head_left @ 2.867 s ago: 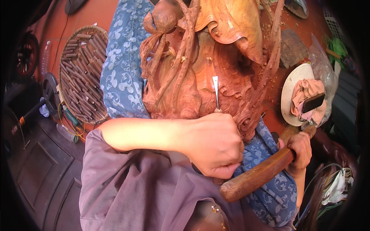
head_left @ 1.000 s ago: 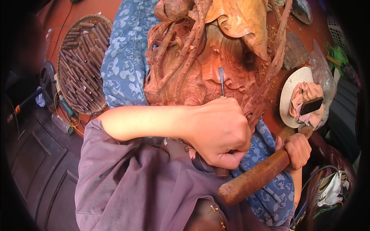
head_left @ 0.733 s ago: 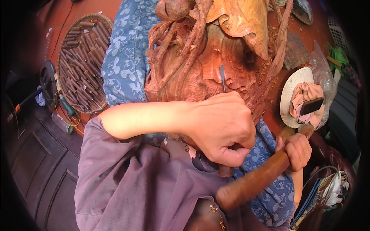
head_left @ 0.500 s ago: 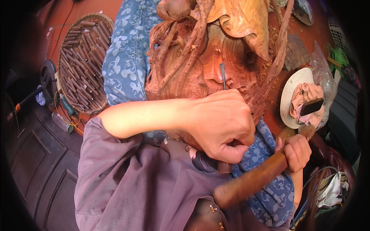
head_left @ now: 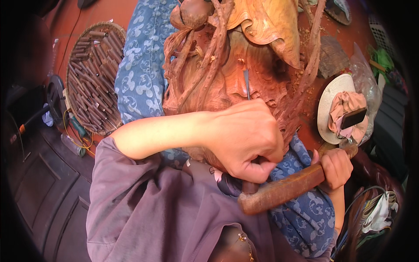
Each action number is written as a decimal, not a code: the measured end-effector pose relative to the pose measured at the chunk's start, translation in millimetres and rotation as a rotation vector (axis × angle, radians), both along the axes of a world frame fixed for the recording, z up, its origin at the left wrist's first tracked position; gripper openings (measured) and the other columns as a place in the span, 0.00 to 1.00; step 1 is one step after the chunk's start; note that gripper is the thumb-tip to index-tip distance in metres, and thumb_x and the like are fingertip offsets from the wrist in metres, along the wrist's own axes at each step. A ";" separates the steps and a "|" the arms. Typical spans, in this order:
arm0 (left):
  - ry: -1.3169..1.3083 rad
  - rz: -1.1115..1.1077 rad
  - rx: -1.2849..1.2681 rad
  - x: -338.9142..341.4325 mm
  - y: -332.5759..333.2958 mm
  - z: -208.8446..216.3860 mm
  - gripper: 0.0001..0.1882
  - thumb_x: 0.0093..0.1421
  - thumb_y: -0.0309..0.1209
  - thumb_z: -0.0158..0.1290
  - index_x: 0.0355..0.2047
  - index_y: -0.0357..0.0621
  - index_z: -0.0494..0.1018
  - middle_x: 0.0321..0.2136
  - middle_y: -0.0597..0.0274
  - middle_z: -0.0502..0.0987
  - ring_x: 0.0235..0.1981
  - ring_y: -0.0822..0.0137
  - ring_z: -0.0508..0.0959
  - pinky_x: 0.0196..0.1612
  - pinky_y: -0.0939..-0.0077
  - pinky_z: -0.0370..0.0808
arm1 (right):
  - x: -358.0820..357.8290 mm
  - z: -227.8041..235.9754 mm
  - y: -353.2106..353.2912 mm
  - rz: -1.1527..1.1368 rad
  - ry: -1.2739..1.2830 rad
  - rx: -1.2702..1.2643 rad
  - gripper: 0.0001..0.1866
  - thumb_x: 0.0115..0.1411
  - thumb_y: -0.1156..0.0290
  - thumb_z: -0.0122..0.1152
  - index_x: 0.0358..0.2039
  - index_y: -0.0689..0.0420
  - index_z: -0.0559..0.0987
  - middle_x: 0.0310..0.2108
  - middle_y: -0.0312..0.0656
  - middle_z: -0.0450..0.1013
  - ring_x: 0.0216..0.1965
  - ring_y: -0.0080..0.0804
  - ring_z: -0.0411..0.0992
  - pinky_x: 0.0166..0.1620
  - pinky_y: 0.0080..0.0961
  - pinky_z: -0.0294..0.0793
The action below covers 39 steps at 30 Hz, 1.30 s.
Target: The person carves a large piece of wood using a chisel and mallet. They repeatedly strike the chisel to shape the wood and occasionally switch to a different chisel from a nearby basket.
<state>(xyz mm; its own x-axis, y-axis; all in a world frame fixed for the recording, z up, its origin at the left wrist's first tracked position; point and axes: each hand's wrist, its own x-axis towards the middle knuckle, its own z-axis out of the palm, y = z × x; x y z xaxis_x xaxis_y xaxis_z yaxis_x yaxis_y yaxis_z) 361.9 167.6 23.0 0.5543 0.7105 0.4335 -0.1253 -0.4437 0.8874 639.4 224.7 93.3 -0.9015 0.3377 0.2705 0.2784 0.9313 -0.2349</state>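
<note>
My left hand (head_left: 251, 137) is closed in a fist around a wood-carving chisel (head_left: 246, 84). Its narrow metal blade points away from me onto a reddish-brown wood carving (head_left: 214, 94), and its wooden handle end pokes out below the fist. On the right, my right hand (head_left: 335, 170) grips a wooden mallet (head_left: 286, 191), a long squared bar. The mallet's far end meets the butt of the chisel handle. The carving has root-like strands, a rounded knob and a paler, wavy-edged part at the top. My left fist hides the middle of the chisel.
A round basket (head_left: 94, 83) full of wooden-handled tools stands at the left. Blue patterned cloth (head_left: 142, 61) covers both sides of my lap. To the right are a white hat (head_left: 329, 98) with a pink cloth and a phone (head_left: 353, 118), plastic bags, and cables. Shavings lie around the carving.
The mallet's end has swung up and away from me, from below the chisel handle to contact with its butt. Both hands keep their grips; the whole view has shifted slightly.
</note>
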 end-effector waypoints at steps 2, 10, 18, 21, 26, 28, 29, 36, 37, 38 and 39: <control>0.011 0.013 -0.007 -1.4 -1.4 -0.6 0.12 0.44 0.31 0.53 0.13 0.43 0.61 0.14 0.61 0.64 0.18 0.55 0.72 0.19 0.60 0.65 | 0.3 -2.2 1.3 0.006 0.000 0.000 0.14 0.43 0.83 0.71 0.24 0.59 0.72 0.23 0.42 0.70 0.22 0.39 0.70 0.25 0.32 0.73; 0.023 0.016 -0.006 -1.2 -1.5 -3.8 0.11 0.44 0.32 0.54 0.14 0.43 0.63 0.14 0.61 0.65 0.18 0.56 0.71 0.19 0.62 0.65 | 2.3 -13.1 6.6 0.061 0.067 -0.002 0.14 0.43 0.83 0.70 0.25 0.59 0.72 0.23 0.42 0.70 0.22 0.38 0.70 0.25 0.31 0.73; 0.063 0.032 0.017 0.1 2.2 -2.0 0.11 0.43 0.32 0.54 0.14 0.43 0.64 0.14 0.61 0.64 0.18 0.57 0.71 0.19 0.62 0.65 | 7.8 -15.7 8.5 0.032 0.040 -0.016 0.14 0.43 0.83 0.70 0.26 0.59 0.72 0.24 0.41 0.70 0.22 0.39 0.71 0.26 0.32 0.73; 0.080 0.049 -0.004 1.2 0.1 -2.4 0.11 0.43 0.31 0.54 0.13 0.43 0.64 0.14 0.61 0.64 0.17 0.56 0.71 0.19 0.62 0.65 | 4.8 -18.5 9.0 -0.039 -0.051 -0.014 0.14 0.42 0.83 0.71 0.24 0.58 0.71 0.22 0.41 0.70 0.22 0.38 0.71 0.25 0.32 0.73; 0.072 0.048 -0.007 1.5 3.7 -1.6 0.10 0.43 0.31 0.54 0.14 0.43 0.64 0.14 0.60 0.64 0.17 0.55 0.71 0.18 0.61 0.64 | 11.0 -15.4 8.0 -0.009 -0.002 0.008 0.14 0.42 0.83 0.70 0.25 0.58 0.72 0.22 0.41 0.70 0.22 0.38 0.70 0.26 0.31 0.73; 0.111 0.058 -0.009 0.4 4.4 -2.4 0.10 0.43 0.31 0.54 0.14 0.43 0.65 0.14 0.60 0.64 0.17 0.55 0.71 0.18 0.61 0.64 | 8.9 -17.1 7.6 -0.020 -0.021 0.015 0.14 0.42 0.83 0.70 0.26 0.58 0.72 0.22 0.41 0.70 0.21 0.38 0.70 0.25 0.31 0.73; 0.135 0.064 -0.012 -0.2 3.8 -2.5 0.10 0.43 0.31 0.54 0.14 0.43 0.65 0.14 0.60 0.64 0.17 0.55 0.71 0.18 0.61 0.64 | 6.1 -16.4 5.3 -0.065 -0.057 -0.001 0.14 0.42 0.84 0.70 0.26 0.58 0.73 0.22 0.42 0.70 0.21 0.39 0.70 0.26 0.31 0.74; 0.164 0.130 0.034 4.4 1.9 2.5 0.11 0.43 0.32 0.55 0.13 0.44 0.65 0.14 0.61 0.65 0.17 0.55 0.71 0.18 0.61 0.65 | 9.1 -17.6 6.3 -0.031 -0.033 -0.067 0.14 0.42 0.84 0.70 0.24 0.59 0.72 0.21 0.42 0.69 0.20 0.39 0.70 0.25 0.31 0.73; 0.184 0.164 0.062 4.7 -0.4 7.3 0.11 0.44 0.32 0.55 0.13 0.44 0.65 0.14 0.62 0.65 0.17 0.56 0.71 0.18 0.62 0.66 | 9.7 -16.7 7.1 -0.032 -0.032 -0.057 0.14 0.42 0.83 0.70 0.24 0.59 0.72 0.21 0.42 0.69 0.20 0.39 0.69 0.25 0.31 0.73; 0.205 0.198 0.091 5.5 -3.1 10.7 0.11 0.44 0.32 0.55 0.13 0.44 0.65 0.14 0.62 0.65 0.17 0.56 0.71 0.18 0.62 0.66 | 9.9 -16.2 7.4 -0.034 -0.030 -0.047 0.14 0.42 0.83 0.70 0.24 0.59 0.71 0.21 0.42 0.69 0.20 0.38 0.69 0.25 0.31 0.73; 0.183 0.164 0.066 7.7 -6.7 11.5 0.11 0.45 0.32 0.54 0.13 0.44 0.65 0.14 0.62 0.65 0.17 0.56 0.72 0.18 0.62 0.66 | 9.9 -16.5 6.0 -0.035 -0.004 -0.056 0.14 0.42 0.83 0.70 0.24 0.59 0.71 0.21 0.42 0.69 0.20 0.38 0.69 0.25 0.31 0.73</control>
<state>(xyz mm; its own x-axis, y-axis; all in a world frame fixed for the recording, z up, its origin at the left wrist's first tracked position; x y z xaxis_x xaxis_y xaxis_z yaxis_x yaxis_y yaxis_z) 369.7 160.9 34.5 0.5075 0.7708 0.3851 0.1131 -0.5026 0.8571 649.3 230.7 76.8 -0.8897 0.3840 0.2469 0.3120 0.9063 -0.2850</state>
